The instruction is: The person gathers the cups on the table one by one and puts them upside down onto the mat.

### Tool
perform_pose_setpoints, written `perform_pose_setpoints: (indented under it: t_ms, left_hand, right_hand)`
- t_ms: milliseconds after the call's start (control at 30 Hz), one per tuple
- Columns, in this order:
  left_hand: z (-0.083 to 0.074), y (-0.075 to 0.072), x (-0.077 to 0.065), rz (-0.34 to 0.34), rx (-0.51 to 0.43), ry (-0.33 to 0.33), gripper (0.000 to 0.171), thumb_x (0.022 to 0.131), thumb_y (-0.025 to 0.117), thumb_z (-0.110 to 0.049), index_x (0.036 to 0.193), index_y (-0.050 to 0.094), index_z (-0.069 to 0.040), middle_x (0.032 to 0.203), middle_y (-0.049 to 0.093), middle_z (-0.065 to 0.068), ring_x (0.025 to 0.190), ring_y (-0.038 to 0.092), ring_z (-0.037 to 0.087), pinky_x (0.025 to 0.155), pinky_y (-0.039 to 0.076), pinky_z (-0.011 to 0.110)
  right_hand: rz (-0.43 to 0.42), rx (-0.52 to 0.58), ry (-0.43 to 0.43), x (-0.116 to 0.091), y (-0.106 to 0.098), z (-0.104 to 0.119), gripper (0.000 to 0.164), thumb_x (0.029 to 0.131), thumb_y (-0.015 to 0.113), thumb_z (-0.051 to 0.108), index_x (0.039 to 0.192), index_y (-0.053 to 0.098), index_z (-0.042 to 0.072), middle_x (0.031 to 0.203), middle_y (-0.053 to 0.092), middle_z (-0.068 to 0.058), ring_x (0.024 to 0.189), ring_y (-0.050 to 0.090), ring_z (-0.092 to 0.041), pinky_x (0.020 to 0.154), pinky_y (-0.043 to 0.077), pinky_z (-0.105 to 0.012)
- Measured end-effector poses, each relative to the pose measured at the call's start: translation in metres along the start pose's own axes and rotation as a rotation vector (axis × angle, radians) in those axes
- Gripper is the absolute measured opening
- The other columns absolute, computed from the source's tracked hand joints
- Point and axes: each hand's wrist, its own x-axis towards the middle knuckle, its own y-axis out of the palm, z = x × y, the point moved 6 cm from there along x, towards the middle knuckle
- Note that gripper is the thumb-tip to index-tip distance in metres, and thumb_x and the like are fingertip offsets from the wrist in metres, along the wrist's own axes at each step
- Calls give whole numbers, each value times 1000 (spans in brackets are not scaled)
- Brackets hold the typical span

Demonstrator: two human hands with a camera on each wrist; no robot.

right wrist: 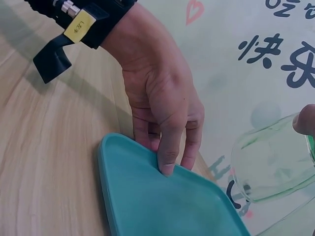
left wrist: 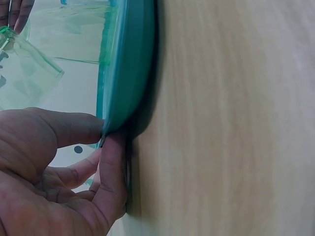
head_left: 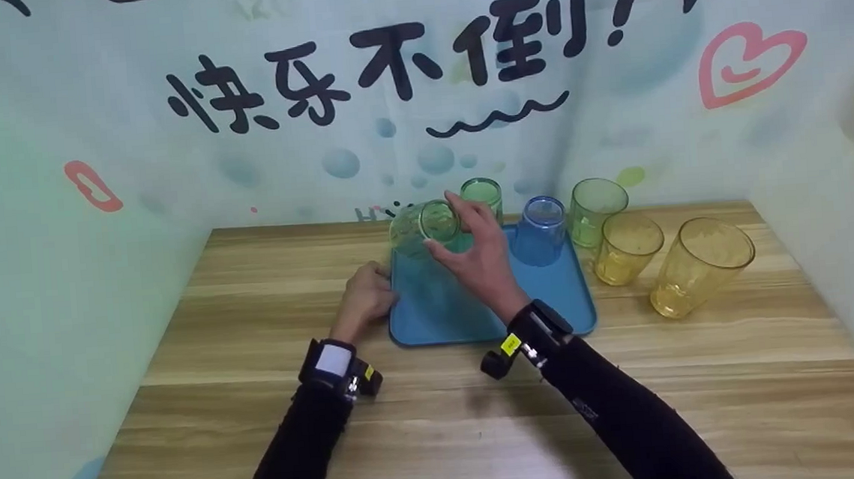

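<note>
My left hand pinches the left rim of the blue tray; in the left wrist view its thumb and index finger meet across the tray edge. Over the tray's back left part, my right hand holds a clear green glass between thumb and fingers. That glass lies tilted on its side in the air, wide end to the left, narrow end by the hand. A blue glass stands upside down on the tray's right side. Another green glass stands at the tray's back, partly hidden by my right hand.
Right of the tray stand a green glass, a small yellow glass and a taller yellow glass, mouths up. A printed cloth hangs behind the wooden table and at both sides.
</note>
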Motion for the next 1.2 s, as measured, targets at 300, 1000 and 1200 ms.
perform_pose_setpoints:
  t_ms: [300, 1000, 1200]
  left_hand:
    - [1, 0, 1, -20, -20, -1, 38, 84, 62, 5, 121, 57, 7, 103, 63, 17, 95, 60, 30, 83, 52, 39]
    - [0, 0, -6, -33, -76, 55, 39, 84, 62, 6, 123, 57, 7, 113, 65, 22, 105, 62, 32, 89, 52, 41]
    - [2, 1, -4, -45, -44, 28, 39, 86, 64, 4, 124, 57, 6, 110, 64, 19, 102, 60, 31, 88, 51, 40]
  right_hand:
    - [12, -47, 29, 6, 9, 0, 74, 88, 82, 26, 152, 47, 10, 140, 54, -11, 122, 51, -23, 98, 46, -37]
    - [95, -109, -52, 4, 36, -1, 35, 96, 72, 15, 129, 69, 3, 145, 47, -24, 133, 42, -39, 111, 30, -52]
    - [99, -157, -32, 6, 44, -2, 33, 97, 71, 16, 127, 71, 4, 146, 47, -23, 135, 40, -39, 114, 27, -52]
